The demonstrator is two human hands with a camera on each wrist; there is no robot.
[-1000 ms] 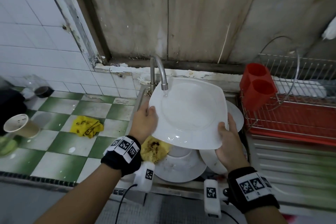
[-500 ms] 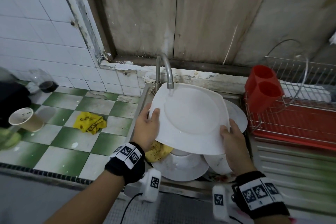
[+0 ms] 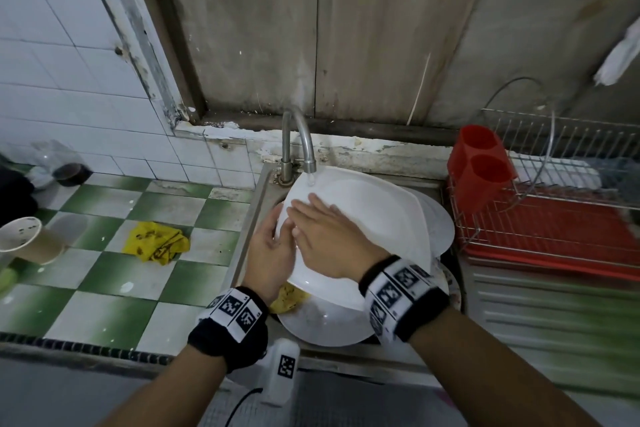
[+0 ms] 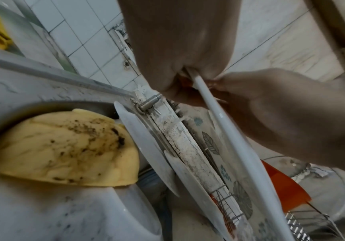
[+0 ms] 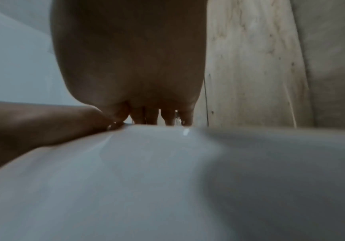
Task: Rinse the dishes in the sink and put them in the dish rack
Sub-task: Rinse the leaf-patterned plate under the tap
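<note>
A large white square plate (image 3: 377, 218) is held tilted over the sink (image 3: 258, 204) under the running faucet (image 3: 303, 146). My left hand (image 3: 273, 250) grips the plate's left edge; in the left wrist view the plate rim (image 4: 225, 124) runs between thumb and fingers. My right hand (image 3: 325, 232) lies flat on the plate's face with straight fingers, seen resting on the white plate (image 5: 146, 171) in the right wrist view. More white plates (image 3: 322, 322) and a dirty yellow sponge (image 4: 64, 146) sit below in the sink.
A wire dish rack (image 3: 561, 204) on a red tray with a red cutlery holder (image 3: 479, 166) stands right of the sink. On the green-and-white tiled counter to the left lie a yellow cloth (image 3: 157, 241) and a paper cup (image 3: 26, 239).
My right hand left the plate's lower right edge and moved onto its face near the left hand. The plate stays under the faucet, held by the left hand.
</note>
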